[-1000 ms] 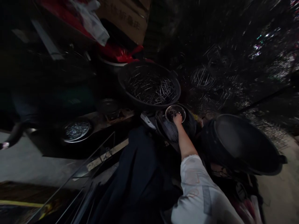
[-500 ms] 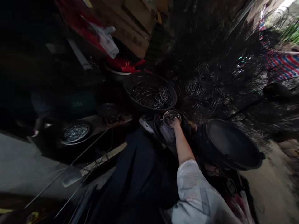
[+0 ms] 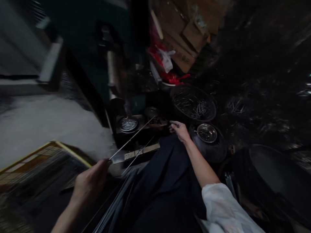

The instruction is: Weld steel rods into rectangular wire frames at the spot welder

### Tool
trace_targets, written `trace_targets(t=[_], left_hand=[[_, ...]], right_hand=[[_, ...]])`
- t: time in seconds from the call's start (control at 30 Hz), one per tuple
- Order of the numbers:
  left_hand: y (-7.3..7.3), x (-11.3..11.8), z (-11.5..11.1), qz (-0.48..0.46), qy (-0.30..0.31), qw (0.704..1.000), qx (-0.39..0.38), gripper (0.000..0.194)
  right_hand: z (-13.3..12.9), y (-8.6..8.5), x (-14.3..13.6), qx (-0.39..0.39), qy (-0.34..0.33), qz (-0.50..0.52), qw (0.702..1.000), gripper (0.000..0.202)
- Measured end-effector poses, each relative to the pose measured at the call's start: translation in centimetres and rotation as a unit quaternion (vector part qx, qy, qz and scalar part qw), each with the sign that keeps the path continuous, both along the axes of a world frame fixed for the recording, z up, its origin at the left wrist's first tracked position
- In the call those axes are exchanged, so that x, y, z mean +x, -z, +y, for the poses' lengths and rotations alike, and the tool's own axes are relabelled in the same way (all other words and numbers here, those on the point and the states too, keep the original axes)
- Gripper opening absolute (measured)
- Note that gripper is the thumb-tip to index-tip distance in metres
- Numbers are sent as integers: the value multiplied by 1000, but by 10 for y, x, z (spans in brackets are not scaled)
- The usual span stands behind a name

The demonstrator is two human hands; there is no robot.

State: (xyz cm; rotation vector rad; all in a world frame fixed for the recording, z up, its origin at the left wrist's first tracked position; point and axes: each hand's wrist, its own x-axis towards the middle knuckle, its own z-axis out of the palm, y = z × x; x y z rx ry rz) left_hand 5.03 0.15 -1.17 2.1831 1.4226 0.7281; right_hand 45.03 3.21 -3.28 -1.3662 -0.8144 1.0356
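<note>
My left hand [image 3: 93,176] is closed around one end of a thin metal rod [image 3: 131,139], which slants up and to the right. My right hand [image 3: 179,130] reaches forward over my dark-clothed lap, thumb and fingers pinched together. Whatever is between those fingertips is too small and dark to make out. Just right of it, a shiny metal bowl [image 3: 215,133] holds small metal pieces. Behind the bowl stands a black basin [image 3: 214,111] with many thin metal pins. A second thin rod [image 3: 137,156] lies below the held one.
A round dish [image 3: 128,131] of small shiny pieces sits under a machine part [image 3: 114,71]. Cardboard [image 3: 178,53] and a red bag [image 3: 174,78] are at the back. A yellow-edged crate [image 3: 70,153] stands at left, a large black tub [image 3: 269,171] at right.
My right hand has left the metal bowl and moved left of it. My left hand has come into view holding the rod. The view has swung left.
</note>
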Motion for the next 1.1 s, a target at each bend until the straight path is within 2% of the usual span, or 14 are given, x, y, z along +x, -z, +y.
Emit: trace_targets(t=[0.1, 0.2, 0.37, 0.53, 0.77, 1.1], left_hand=[[1, -12, -2, -15, -12, 1000, 1, 21], [-2, -17, -5, -39, -20, 999, 20, 24], [-2, -27, -3, -49, -18, 998, 33, 24], [4, -36, -1, -49, -22, 997, 48, 26], [14, -41, -2, -41, -26, 998, 27, 27], [13, -44, -3, -59, -12, 997, 45, 22]], right_hand=[[14, -1, -63, -10, -44, 16, 999, 36], [28, 6, -113, -34, -47, 20, 998, 37], [49, 12, -161, -32, -23, 34, 999, 30], [58, 9, -188, -39, -23, 109, 993, 27], [54, 2, -208, -34, -22, 214, 976, 25], [50, -11, -212, -18, 2, 224, 974, 29]])
